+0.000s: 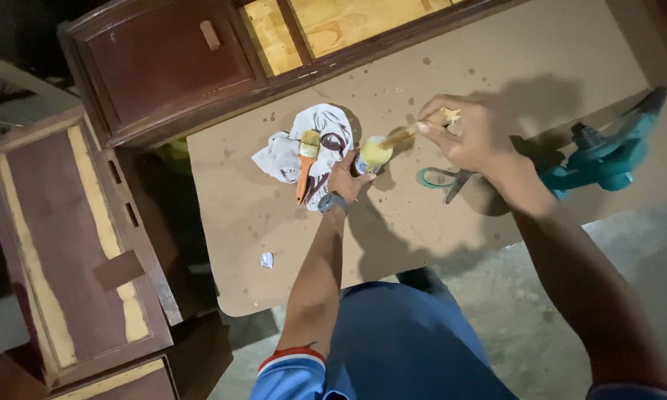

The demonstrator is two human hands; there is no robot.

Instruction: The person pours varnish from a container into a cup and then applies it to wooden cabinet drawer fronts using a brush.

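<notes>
The person's left hand [346,180] is wrapped around a small can [372,155] that stands on a brown board table [289,244], the fingers closed on the can's side so that this grip is pressed around it. The open top of the can shows a pale yellow fill. A dark watch [333,201] sits on the left wrist.

The right hand [468,133] is above and to the right of the can. Its grip pinches a thin wooden stick [415,131] between thumb and fingertips; the stick slants down to the left, and its lower end reaches into the can's mouth.

Just left of the can lies a crumpled white rag [282,155] with dark stains, and on the rag rests a paintbrush [306,164] with an orange handle and pale bristles, the bristles pointing away from the person. Scissors [441,178] with green handles lie on the table below the right hand, close to the can. Farther right lies a teal power tool [615,152], well apart from the can. A small scrap of paper [266,260] lies near the table's front edge.

Beyond the table stands a dark red-brown wooden cabinet [171,59], and a loose panel [67,244] of the same wood is at the left.
</notes>
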